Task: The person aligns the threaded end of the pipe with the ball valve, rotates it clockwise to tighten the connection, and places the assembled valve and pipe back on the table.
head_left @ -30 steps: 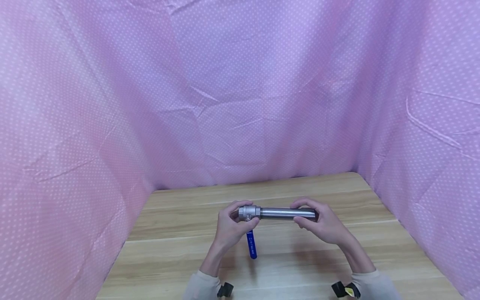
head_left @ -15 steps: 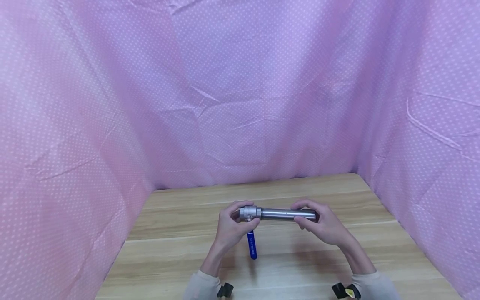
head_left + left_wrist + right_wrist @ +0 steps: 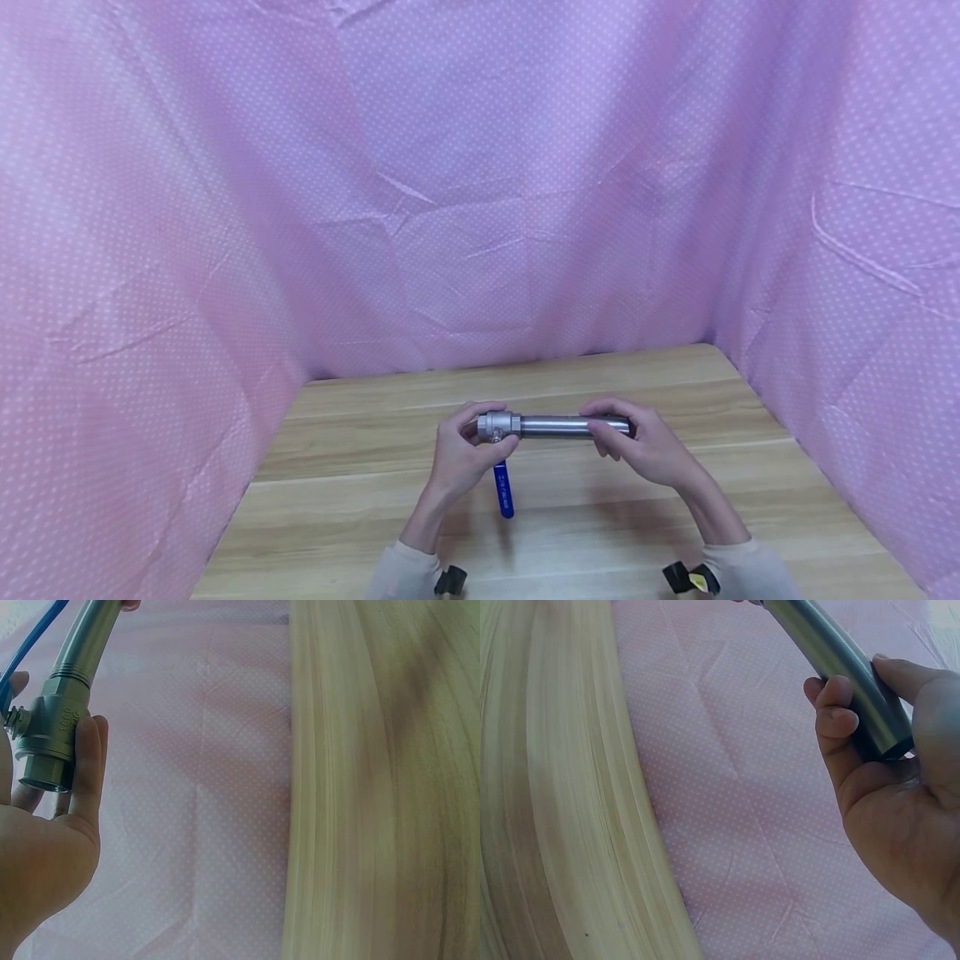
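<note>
My left hand grips a silver ball valve, thumb on the near side and fingers behind it. The valve's blue lever points down toward me. From the valve's right end a steel pipe runs level to the right, and thread shows at the joint in the left wrist view, where the valve body carries raised lettering. Around the pipe's far end my right hand curls, thumb on one side and fingers on the other. The pipe's open end faces the palm in the right wrist view.
A wood-grain table lies beneath the hands, which cast shadows on it. Pink dotted cloth hangs behind the table and along both sides. Black straps sit at both wrists over light sleeves.
My right thumb has shifted up over the pipe, and fingertips now show below it. The left hand and the valve stay nearly in place.
</note>
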### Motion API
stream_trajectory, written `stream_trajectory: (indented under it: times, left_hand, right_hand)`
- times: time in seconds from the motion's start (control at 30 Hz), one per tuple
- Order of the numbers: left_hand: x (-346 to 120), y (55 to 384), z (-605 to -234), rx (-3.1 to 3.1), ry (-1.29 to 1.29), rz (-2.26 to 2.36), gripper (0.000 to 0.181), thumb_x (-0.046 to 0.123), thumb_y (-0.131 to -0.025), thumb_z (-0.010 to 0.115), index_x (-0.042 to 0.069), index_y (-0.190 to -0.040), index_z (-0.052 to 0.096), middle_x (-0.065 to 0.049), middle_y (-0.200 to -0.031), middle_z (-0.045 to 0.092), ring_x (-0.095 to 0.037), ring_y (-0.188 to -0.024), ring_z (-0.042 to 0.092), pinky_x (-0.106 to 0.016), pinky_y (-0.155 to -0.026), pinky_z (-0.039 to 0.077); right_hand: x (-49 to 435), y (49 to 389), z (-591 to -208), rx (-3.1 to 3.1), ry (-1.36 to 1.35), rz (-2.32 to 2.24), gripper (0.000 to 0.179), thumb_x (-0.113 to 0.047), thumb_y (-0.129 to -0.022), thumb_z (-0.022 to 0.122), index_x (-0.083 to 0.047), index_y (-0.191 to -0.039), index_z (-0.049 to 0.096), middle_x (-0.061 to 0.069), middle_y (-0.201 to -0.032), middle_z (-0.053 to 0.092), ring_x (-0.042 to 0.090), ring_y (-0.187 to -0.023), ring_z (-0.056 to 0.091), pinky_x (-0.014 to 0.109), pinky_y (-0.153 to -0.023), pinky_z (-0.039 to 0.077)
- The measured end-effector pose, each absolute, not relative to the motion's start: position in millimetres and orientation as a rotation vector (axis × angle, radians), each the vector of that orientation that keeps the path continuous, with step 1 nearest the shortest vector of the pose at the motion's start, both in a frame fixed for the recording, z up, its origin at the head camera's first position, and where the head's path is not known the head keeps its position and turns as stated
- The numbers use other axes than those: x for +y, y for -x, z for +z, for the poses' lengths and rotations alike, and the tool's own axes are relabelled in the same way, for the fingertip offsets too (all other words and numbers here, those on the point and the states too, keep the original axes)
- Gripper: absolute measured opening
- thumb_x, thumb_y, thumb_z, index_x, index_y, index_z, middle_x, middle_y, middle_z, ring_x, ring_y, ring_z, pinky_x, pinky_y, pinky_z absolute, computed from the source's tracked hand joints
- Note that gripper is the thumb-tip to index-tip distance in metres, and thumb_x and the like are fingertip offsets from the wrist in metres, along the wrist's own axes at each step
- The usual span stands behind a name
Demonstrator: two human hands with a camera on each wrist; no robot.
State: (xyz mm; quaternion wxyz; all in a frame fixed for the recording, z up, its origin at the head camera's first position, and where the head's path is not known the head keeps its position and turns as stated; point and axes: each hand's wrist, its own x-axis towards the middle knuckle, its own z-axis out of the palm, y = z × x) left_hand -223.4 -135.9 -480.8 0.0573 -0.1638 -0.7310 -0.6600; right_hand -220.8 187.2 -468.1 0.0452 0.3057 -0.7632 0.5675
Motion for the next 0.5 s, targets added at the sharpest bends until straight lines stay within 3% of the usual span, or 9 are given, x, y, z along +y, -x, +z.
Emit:
stream_trajectory:
  times: [0.23,0.5]
  left_hand:
    - [-137.9,222.1,-478.2,-2.214,0.476,-2.025,0.048,0.008,-0.087,0.093,0.010,-0.132,0.080,-0.020,-0.134,0.074,-0.015,-0.103,0.079,-0.027,-0.084,0.071]
    - [-140.3,223.1,-477.0,-2.212,0.480,-2.031,0.048,0.010,-0.088,0.093,0.010,-0.134,0.079,-0.022,-0.135,0.074,-0.015,-0.104,0.079,-0.027,-0.083,0.071]
  right_hand:
    - [185.2,221.3,-467.3,-2.353,-0.905,1.738,0.023,-0.001,-0.110,0.067,-0.005,-0.132,0.072,0.011,-0.079,0.071,0.009,-0.066,0.065,0.029,-0.052,0.056]
    - [183.6,218.9,-465.8,-2.349,-0.907,1.717,0.037,0.003,-0.101,0.078,0.000,-0.137,0.069,0.005,-0.102,0.077,0.004,-0.079,0.069,0.026,-0.060,0.060]
